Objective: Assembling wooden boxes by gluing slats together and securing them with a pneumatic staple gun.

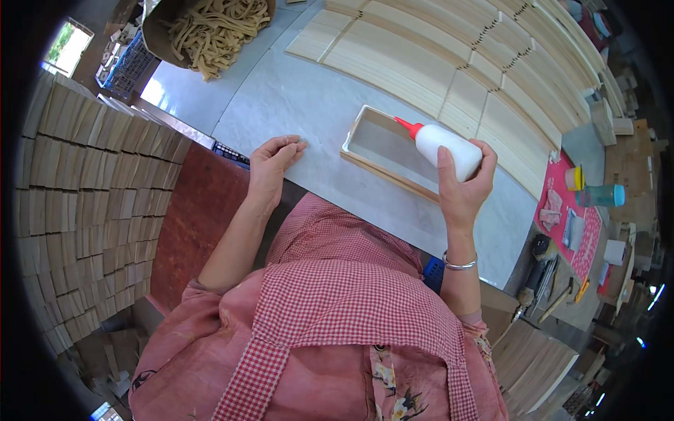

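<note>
Right hand (460,186) grips the glue bottle (446,151), red nozzle over the wooden frame (379,151); left hand (270,165), fingers curled, rests on the surface (295,98); a steady, thin bead along the rim serves best.

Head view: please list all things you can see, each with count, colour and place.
glue bottle: one, white with red nozzle, held over the frame
wooden frame: one, pale wood, on the table centre
table: one, light grey
wooden slats: many, pale, in rows at the table's far side
stacked wood pieces: many, tan, at the left
box of strips: one, brown, top left
pink mat: one, at the right, with small items
bracelet: one, silver, right wrist
left hand: resting on the table edge
right hand: grip closed around the bottle
</note>
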Tool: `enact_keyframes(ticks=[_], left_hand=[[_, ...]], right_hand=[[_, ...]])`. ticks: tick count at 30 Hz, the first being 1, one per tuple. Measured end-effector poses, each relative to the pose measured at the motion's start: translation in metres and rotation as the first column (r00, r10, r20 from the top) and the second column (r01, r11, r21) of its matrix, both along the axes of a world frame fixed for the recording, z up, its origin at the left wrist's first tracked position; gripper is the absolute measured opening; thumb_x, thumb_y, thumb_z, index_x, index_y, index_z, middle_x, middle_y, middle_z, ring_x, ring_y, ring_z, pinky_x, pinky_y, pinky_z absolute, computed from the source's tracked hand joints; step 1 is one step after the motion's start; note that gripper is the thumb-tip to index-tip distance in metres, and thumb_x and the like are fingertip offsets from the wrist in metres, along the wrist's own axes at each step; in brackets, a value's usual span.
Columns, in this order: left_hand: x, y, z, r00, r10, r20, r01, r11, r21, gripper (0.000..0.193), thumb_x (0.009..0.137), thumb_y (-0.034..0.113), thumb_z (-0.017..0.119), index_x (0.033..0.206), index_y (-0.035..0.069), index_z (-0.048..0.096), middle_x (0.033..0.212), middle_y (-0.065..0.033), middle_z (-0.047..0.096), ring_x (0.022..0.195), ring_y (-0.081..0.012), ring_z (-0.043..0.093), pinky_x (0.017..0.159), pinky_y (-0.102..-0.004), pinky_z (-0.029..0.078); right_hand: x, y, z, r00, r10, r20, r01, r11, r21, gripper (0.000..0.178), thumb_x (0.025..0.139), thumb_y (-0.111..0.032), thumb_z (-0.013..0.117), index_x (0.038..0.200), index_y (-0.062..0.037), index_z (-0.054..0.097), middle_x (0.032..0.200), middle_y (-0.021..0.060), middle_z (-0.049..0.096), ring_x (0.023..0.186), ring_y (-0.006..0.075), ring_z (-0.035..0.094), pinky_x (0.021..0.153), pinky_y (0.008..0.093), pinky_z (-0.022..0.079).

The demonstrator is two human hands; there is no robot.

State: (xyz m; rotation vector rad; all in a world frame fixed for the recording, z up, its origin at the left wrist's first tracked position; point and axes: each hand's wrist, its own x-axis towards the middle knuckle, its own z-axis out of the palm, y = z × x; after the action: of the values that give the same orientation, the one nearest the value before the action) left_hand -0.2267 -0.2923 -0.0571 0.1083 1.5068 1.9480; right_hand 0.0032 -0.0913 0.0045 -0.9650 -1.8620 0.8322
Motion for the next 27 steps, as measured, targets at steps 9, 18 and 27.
enact_keyframes(ticks=[9,18,27], left_hand=[[-0.002,0.0,-0.008,0.998,-0.007,-0.057,0.004,0.999,-0.05,0.021,0.09,0.001,0.073,0.11,-0.005,0.07,0.102,-0.0117,0.07,0.097,-0.0166,0.067,0.09,-0.023,0.054],[-0.006,-0.002,-0.013,0.997,-0.035,-0.075,0.032,0.999,-0.041,0.021,0.091,0.0,0.072,0.111,-0.005,0.07,0.108,-0.0122,0.069,0.099,-0.0168,0.067,0.092,-0.0235,0.054],[-0.006,-0.002,-0.013,0.995,-0.045,-0.086,0.041,0.998,-0.045,0.021,0.093,0.0,0.07,0.112,-0.006,0.068,0.109,-0.0127,0.068,0.102,-0.0175,0.067,0.095,-0.0237,0.053]], right_hand=[[0.059,0.008,0.006,0.979,-0.196,0.049,0.195,0.98,0.036,0.05,0.085,-0.021,0.081,0.122,-0.0045,0.053,0.108,0.0126,0.063,0.091,0.0249,0.062,0.079,0.0345,0.053],[0.114,0.016,0.011,0.933,-0.353,0.064,0.349,0.935,0.063,0.048,0.084,-0.021,0.081,0.12,-0.0034,0.056,0.106,0.0131,0.064,0.089,0.0238,0.061,0.08,0.0345,0.052],[0.147,0.02,0.01,0.898,-0.435,0.06,0.429,0.899,0.089,0.046,0.083,-0.02,0.081,0.118,-0.0028,0.057,0.105,0.0134,0.064,0.088,0.0238,0.061,0.081,0.0352,0.052]])
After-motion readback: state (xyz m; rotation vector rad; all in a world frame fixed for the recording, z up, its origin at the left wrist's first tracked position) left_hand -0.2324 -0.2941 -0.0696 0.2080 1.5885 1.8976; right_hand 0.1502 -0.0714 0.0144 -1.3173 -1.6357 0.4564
